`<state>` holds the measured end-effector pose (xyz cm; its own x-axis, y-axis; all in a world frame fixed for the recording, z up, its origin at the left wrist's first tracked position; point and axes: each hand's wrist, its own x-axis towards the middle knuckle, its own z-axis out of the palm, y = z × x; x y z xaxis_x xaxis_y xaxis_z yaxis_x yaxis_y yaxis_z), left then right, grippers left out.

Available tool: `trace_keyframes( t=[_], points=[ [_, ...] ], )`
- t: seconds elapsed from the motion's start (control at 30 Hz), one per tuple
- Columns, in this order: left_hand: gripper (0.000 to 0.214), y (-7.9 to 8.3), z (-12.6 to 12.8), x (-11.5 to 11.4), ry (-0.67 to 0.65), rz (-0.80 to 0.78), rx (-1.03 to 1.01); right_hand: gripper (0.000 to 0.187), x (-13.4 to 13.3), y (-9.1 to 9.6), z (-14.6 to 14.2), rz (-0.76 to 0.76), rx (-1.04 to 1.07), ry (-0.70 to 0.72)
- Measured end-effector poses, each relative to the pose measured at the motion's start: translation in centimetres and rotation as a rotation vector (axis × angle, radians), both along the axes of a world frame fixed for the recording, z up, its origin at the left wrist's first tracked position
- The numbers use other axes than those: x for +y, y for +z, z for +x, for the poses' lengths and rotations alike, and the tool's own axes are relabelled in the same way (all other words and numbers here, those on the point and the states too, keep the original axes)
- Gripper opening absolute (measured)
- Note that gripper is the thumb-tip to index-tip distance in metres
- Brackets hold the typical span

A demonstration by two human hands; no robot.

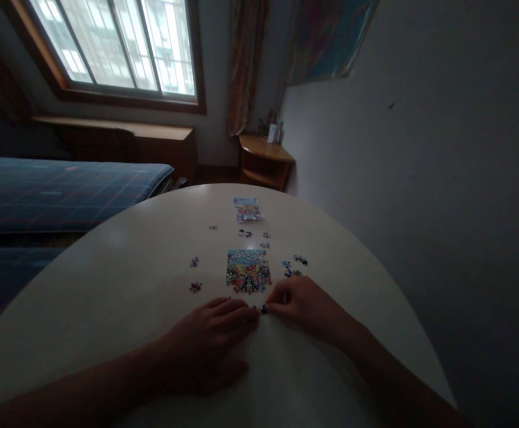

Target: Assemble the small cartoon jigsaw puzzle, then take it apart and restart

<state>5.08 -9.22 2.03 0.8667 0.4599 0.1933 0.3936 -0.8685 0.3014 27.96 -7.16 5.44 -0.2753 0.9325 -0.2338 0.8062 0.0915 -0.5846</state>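
A partly assembled jigsaw puzzle [248,270] lies flat on the white round table, colourful, with lettering along its top. Just below it, my right hand [301,306] pinches a small dark puzzle piece [264,309] between thumb and fingertips, at the table surface. My left hand [210,342] rests palm down to the left, fingers stretched out and thumb apart, its fingertips beside that piece. Part of what lies under the left fingertips is hidden. Loose pieces lie right of the puzzle [301,260], left of it [195,287] and above it [245,233].
A printed picture sheet [247,210] lies beyond the puzzle on the table [120,279]. A plaid-covered bed [63,193] stands to the left, a small corner cabinet [266,148] behind. The white wall [442,178] runs close along the right side.
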Motion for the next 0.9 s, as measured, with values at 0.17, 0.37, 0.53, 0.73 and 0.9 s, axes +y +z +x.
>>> trace_keyframes(
  t=[0.17, 0.37, 0.53, 0.73, 0.9],
  points=[
    [0.048, 0.2, 0.0, 0.0, -0.004, 0.006, 0.004, 0.007, -0.1, -0.2, -0.3, 0.008, -0.035, 0.004],
    [0.048, 0.0, 0.0, 0.0, -0.002, 0.010, 0.011, 0.007, -0.1, -0.6, -0.4, 0.016, -0.033, 0.013],
    [0.049, -0.1, 0.0, 0.1, -0.015, 0.029, 0.038, 0.009, 0.3, -0.1, 0.4, 0.069, 0.003, 0.032],
    [0.049, -0.1, -0.1, 0.1, -0.012, 0.078, 0.065, 0.016, 2.7, 0.6, 5.5, 0.219, -0.093, -0.130],
    [0.048, -0.1, 0.0, 0.2, -0.011, 0.066, 0.056, 0.022, 3.7, -0.7, 7.3, 0.154, -0.116, -0.153]
  ],
)
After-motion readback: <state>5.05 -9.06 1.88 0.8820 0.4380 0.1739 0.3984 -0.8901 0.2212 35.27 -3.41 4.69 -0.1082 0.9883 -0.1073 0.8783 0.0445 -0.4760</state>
